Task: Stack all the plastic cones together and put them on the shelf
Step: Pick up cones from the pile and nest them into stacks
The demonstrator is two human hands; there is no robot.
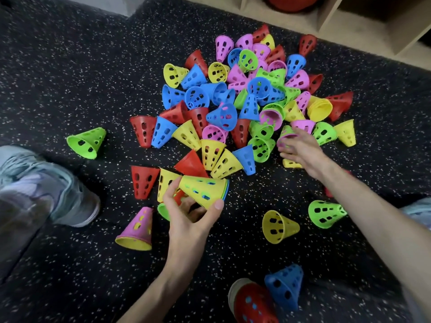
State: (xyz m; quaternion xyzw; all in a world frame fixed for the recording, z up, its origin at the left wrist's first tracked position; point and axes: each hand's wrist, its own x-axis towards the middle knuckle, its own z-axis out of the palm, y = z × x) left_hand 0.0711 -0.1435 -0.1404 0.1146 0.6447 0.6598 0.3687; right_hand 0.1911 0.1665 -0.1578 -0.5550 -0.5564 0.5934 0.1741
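A big heap of perforated plastic cones point(242, 94) in red, yellow, blue, green and pink lies on the dark speckled floor. My left hand point(189, 215) grips a short nested stack point(205, 188) with a yellow cone outermost, held on its side just above the floor. My right hand point(300, 148) reaches into the heap's near right edge, fingers curled round a pink cone point(288, 137) nested with a green one. The wooden shelf point(363, 22) runs along the top right.
Loose cones lie around: green point(86, 142) at left, pink over yellow point(137, 229), yellow point(278, 226), green point(325, 213), blue point(285, 285) and a red stack point(253, 304) near me. My shoe point(46, 183) stands at left. A red ball point(291, 2) sits in the shelf.
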